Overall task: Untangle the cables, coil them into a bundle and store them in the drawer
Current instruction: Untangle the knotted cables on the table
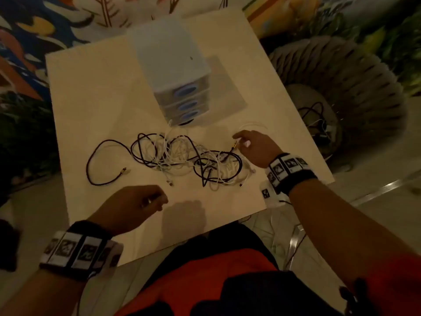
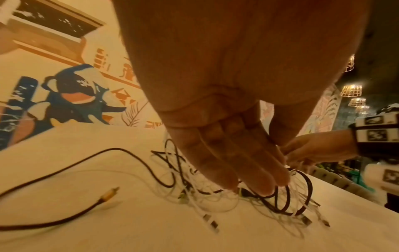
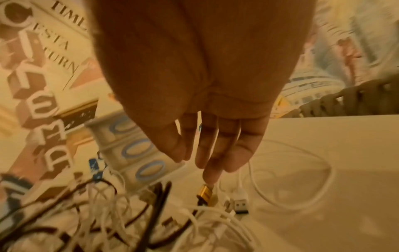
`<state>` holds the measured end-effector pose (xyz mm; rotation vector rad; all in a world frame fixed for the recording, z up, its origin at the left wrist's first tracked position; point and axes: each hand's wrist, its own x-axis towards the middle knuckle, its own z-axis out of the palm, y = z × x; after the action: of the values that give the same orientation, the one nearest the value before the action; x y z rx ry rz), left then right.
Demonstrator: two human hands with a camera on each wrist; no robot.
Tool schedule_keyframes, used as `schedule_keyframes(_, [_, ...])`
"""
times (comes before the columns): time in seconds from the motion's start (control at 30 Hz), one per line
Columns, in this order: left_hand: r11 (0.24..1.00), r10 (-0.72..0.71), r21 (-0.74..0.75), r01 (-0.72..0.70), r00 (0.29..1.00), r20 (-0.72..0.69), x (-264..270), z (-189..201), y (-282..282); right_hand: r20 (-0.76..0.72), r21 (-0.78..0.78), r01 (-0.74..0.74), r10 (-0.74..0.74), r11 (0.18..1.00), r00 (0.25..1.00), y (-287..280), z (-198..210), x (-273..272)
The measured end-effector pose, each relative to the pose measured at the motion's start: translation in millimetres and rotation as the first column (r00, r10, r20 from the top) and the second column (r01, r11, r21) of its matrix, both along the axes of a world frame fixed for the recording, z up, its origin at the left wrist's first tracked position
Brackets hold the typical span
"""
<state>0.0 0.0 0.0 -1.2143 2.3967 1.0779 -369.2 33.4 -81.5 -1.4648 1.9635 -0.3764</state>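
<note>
A tangle of black and white cables point(image 1: 182, 158) lies in the middle of the pale table point(image 1: 91, 87). One black cable point(image 1: 109, 142) loops out to the left and ends in a gold plug point(image 2: 108, 196). My right hand point(image 3: 207, 160) reaches down at the tangle's right end with straight fingers. One fingertip point(image 3: 210, 177) is just at another gold plug point(image 3: 205, 191), beside a white USB plug point(image 3: 240, 204). My left hand point(image 1: 157, 201) hovers near the table's front edge, fingers relaxed, holding nothing. A white drawer unit point(image 1: 173, 65) with blue handles stands behind the cables, its drawers closed.
A loose white cable loop point(image 3: 291, 173) lies to the right of my right hand. A woven chair point(image 1: 341, 87) stands past the table's right edge with more cables point(image 1: 319, 119) on its seat. A small marker card point(image 1: 266, 192) sits at the table's near right edge.
</note>
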Motion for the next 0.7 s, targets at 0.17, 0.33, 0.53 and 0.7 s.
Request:
schedule_keyframes(0.17, [0.993,-0.015,-0.118,0.004,0.996,-0.091,-42,-5,-10,-0.139,0.205,-0.163,0.193,0.965,0.971,-31,-15,0])
schedule_keyframes(0.33, [0.981,-0.032,-0.193,-0.019,0.966,-0.258,-80,-11,-17,-0.219,0.257,-0.256,0.314,0.932,0.924,-40,-16,-7])
schedule_keyframes(0.53, [0.957,-0.007,-0.288,-0.032,0.991,-0.135,-117,-36,-34,-0.112,0.033,-0.203,0.205,0.979,0.972,-33,-7,-27])
schedule_keyframes(0.7, [0.949,-0.003,-0.314,0.01,1.0,0.02,-120,-50,-38,0.054,-0.109,-0.123,0.129,0.986,0.99,-17,-6,-31])
